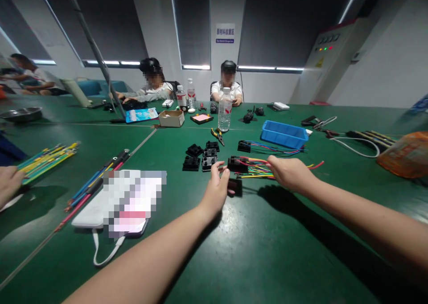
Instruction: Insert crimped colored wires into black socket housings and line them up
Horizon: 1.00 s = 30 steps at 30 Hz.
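Green tabletop (pixel 267 250) fills the frame. At centre, the left hand (pixel 216 190), fingers loosely parted and holding nothing, sits just beside a black connector housing (pixel 236 186). Right of centre, the right hand (pixel 290 174) curls down onto coloured wires (pixel 254 166); I cannot tell whether it grips them.

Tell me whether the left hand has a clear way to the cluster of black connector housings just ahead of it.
Probably yes. The left hand lies just short of the black connector housings, with only bare green table between; the right hand and the coloured wires sit off to the side.
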### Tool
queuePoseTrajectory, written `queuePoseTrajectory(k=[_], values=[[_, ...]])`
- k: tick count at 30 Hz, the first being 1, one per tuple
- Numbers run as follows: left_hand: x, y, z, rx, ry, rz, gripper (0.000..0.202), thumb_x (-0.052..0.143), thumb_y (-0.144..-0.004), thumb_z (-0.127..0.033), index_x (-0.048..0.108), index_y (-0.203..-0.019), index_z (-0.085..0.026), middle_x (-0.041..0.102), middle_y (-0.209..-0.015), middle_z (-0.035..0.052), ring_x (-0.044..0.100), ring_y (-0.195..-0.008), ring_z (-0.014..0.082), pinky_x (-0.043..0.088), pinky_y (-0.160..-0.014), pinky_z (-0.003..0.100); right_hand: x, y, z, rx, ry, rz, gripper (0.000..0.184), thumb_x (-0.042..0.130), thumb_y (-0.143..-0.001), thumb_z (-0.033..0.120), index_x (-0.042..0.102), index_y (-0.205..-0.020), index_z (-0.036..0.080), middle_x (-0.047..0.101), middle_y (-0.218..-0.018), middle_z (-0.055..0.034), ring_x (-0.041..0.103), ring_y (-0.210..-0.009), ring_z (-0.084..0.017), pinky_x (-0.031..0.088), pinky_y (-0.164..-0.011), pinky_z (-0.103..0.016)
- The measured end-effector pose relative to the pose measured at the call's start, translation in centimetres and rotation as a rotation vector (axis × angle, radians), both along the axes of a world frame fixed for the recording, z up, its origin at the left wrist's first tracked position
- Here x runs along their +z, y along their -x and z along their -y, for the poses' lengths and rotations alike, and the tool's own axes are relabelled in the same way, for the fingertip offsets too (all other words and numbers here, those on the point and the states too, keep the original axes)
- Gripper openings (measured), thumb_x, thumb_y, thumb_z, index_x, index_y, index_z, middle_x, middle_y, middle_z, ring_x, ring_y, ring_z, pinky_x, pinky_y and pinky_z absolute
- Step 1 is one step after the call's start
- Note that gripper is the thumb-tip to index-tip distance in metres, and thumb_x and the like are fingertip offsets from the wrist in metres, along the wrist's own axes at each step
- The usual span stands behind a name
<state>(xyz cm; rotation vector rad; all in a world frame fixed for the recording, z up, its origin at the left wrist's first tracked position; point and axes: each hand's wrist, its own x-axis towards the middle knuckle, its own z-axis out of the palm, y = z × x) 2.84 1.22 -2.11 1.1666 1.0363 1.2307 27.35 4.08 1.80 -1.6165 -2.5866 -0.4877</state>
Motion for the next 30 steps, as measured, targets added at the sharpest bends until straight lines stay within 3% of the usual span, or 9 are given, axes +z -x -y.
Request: queuePoseTrajectory(k=[4, 7, 9, 16, 19, 22, 26, 28, 30], values=[[-0.3, 0.0, 0.4, -0.027, -0.037, -0.085, 0.028, 0.038, -0.095, -0.036, 0.037, -0.119, -0.021, 0.048, -0.125, 0.0111, 0.059, -0.074, 0.0098, 0.050, -0.059, 0.023, 1.2, -0.4, -3.9, -0.091, 0.042, 0.024, 0.040, 0.027, -0.102, 0.037, 0.057, -0.106, 0.012, 0.066, -0.083, -0.0099, 0.062, -0.072, -0.021, 0.040, -0.060, -0.031], [-0.1, -0.1, 1.0, -0.074, -0.059, -0.126, 0.026, 0.036, -0.096, -0.036, 0.039, -0.116, -0.020, 0.048, -0.122, 0.0104, 0.058, -0.074, 0.0099, 0.049, -0.060, 0.023, 0.9, -0.5, -6.2, -0.130, 0.123, 0.054, 0.033, 0.054, -0.094, 0.039, 0.057, -0.117, 0.016, 0.062, -0.111, -0.0075, 0.062, -0.093, -0.018, 0.053, -0.080, -0.038], [0.1, 0.0, 1.3, -0.092, -0.069, -0.154, 0.026, 0.035, -0.096, -0.035, 0.040, -0.116, -0.020, 0.048, -0.122, 0.0108, 0.057, -0.075, 0.0103, 0.048, -0.061, 0.024, 0.2, -0.5, -7.3, -0.151, 0.165, 0.066, 0.035, 0.057, -0.093, 0.036, 0.056, -0.122, 0.017, 0.059, -0.121, -0.0089, 0.061, -0.102, -0.021, 0.053, -0.085, -0.042], [-0.1, 0.2, 1.5, -0.135, -0.104, -0.276, 0.027, 0.032, -0.096, -0.034, 0.044, -0.114, -0.019, 0.051, -0.122, 0.0113, 0.059, -0.080, 0.0136, 0.050, -0.068, 0.028, -1.5, -0.7, -9.3, -0.221, 0.145, -0.010, 0.035, 0.057, -0.092, 0.036, 0.056, -0.122, 0.017, 0.058, -0.122, -0.0086, 0.061, -0.102, -0.021, 0.053, -0.085, -0.042], [0.0, 0.5, 1.3, -0.160, -0.130, -0.385, 0.024, 0.037, -0.092, -0.028, 0.048, -0.112, -0.018, 0.054, -0.117, 0.0104, 0.059, -0.083, 0.0154, 0.049, -0.075, 0.031, -1.5, -0.7, -8.3, -0.229, 0.036, -0.089, 0.042, 0.055, -0.093, 0.041, 0.053, -0.127, 0.017, 0.056, -0.126, -0.0105, 0.057, -0.109, -0.024, 0.049, -0.091, -0.048], [0.1, 0.8, 0.9, -0.207, -0.202, -0.522, 0.019, 0.043, -0.086, -0.017, 0.054, -0.102, -0.018, 0.056, -0.111, 0.0083, 0.058, -0.090, 0.0170, 0.047, -0.084, 0.033, -2.3, -0.2, -5.2, -0.166, -0.060, -0.175, 0.055, 0.040, -0.096, 0.048, 0.043, -0.139, 0.014, 0.045, -0.141, -0.0201, 0.041, -0.129, -0.035, 0.034, -0.103, -0.059], [0.3, 1.1, 0.8, -0.305, -0.323, -0.720, 0.016, 0.045, -0.084, -0.014, 0.058, -0.093, -0.018, 0.061, -0.100, 0.0065, 0.057, -0.095, 0.0199, 0.045, -0.088, 0.035, -4.9, 1.2, 0.1, 0.093, 0.025, -0.193, 0.052, 0.051, -0.089, 0.051, 0.052, -0.134, 0.026, 0.048, -0.144, -0.0082, 0.040, -0.134, -0.027, 0.034, -0.109, -0.046], [0.4, 1.1, 1.1, -0.379, -0.399, -0.817, 0.014, 0.049, -0.084, -0.016, 0.061, -0.090, -0.019, 0.064, -0.096, 0.0053, 0.056, -0.097, 0.0210, 0.045, -0.090, 0.035, -5.8, 1.8, 1.8, 0.186, 0.051, -0.207, 0.060, 0.050, -0.089, 0.052, 0.042, -0.144, 0.027, 0.038, -0.152, -0.0094, 0.032, -0.140, -0.030, 0.034, -0.109, -0.053], [0.5, 1.1, 1.4, -0.438, -0.471, -0.899, 0.014, 0.051, -0.085, -0.017, 0.063, -0.092, -0.019, 0.065, -0.100, 0.0050, 0.055, -0.101, 0.0214, 0.045, -0.092, 0.034, -6.1, 2.1, 2.6, 0.249, 0.023, -0.228, 0.061, 0.048, -0.092, 0.049, 0.036, -0.147, 0.028, 0.030, -0.156, -0.0099, 0.024, -0.144, -0.033, 0.026, -0.111, -0.061]])
